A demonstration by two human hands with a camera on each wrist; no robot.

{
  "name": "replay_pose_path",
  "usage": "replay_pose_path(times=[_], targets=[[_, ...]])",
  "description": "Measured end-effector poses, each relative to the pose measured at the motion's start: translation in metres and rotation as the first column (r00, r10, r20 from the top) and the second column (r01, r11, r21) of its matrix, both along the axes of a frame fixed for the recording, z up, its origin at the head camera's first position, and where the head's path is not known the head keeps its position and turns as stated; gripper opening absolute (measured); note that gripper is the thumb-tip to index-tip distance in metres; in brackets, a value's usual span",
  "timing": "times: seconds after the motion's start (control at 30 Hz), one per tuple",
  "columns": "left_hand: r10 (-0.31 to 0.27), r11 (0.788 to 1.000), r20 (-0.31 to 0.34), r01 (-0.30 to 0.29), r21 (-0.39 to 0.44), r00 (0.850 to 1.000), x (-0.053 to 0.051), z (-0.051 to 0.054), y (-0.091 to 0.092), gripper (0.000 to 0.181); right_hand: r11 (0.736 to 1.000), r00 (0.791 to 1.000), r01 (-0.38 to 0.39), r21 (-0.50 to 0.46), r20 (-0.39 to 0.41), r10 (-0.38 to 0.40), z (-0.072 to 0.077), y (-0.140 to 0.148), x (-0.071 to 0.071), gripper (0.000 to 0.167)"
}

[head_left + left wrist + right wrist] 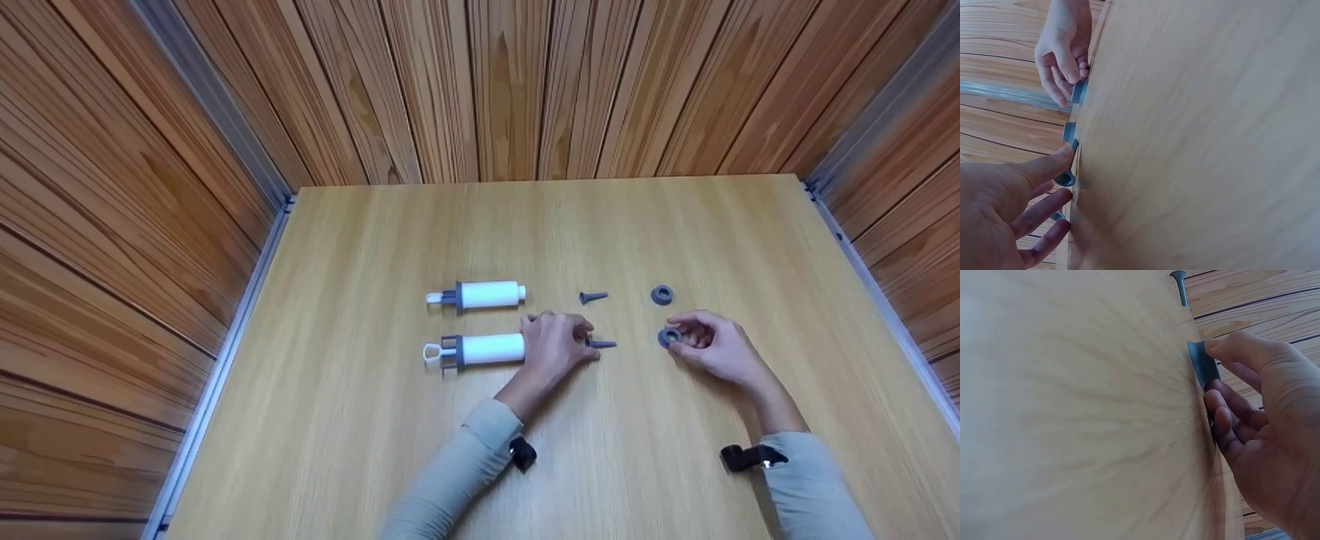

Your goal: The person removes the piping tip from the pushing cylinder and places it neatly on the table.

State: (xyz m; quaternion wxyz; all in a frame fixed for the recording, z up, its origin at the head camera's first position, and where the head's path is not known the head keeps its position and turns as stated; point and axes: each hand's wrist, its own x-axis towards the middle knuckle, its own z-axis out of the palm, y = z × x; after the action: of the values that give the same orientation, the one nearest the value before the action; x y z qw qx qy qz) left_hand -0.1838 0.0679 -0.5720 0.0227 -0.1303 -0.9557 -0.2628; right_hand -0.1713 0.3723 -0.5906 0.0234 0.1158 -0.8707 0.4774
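Observation:
In the head view, my right hand [716,349] pinches a grey ring-shaped cap [669,337] at the table surface. The right wrist view has the thumb on one edge of this cap [1203,365] and fingers at the other. My left hand [555,341] is over a small grey flared nozzle [602,344], its thumb and fingers spread around it. The nozzle's wide end [1065,179] shows between thumb and fingers in the left wrist view; whether they touch it is unclear. Left of that hand lies a white-barrelled piston press [491,349], its right end hidden.
A second white-barrelled press [487,295] lies farther back, parallel to the first. In line with it are another grey nozzle [592,298] and another grey ring cap [661,295]. Wood-panelled walls [510,90] stand behind and beside the wooden table [337,450].

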Motion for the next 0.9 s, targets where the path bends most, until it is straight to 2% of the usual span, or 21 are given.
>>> replay_pose_path(times=[0.33,0.57,0.7,0.9], targets=[[-0.006,1.0,0.013,0.006,-0.014,1.0,0.0,0.003,-0.002,0.034,1.0,1.0,-0.005,0.006,0.027,0.005,0.005,-0.001,-0.001,0.037],[-0.019,1.0,0.056,0.018,0.02,0.998,-0.002,0.014,-0.009,0.044,0.999,0.999,-0.029,0.044,0.032,0.028,0.012,0.0,-0.001,0.038],[-0.039,0.999,0.053,0.037,0.037,0.998,-0.003,0.02,-0.017,0.047,0.997,0.998,-0.047,0.059,0.034,0.045,0.017,0.002,0.002,0.036],[-0.111,0.991,0.017,0.109,0.079,0.994,-0.002,0.029,-0.033,0.051,0.997,0.998,-0.054,0.053,0.022,0.053,0.027,0.007,0.006,0.033]])
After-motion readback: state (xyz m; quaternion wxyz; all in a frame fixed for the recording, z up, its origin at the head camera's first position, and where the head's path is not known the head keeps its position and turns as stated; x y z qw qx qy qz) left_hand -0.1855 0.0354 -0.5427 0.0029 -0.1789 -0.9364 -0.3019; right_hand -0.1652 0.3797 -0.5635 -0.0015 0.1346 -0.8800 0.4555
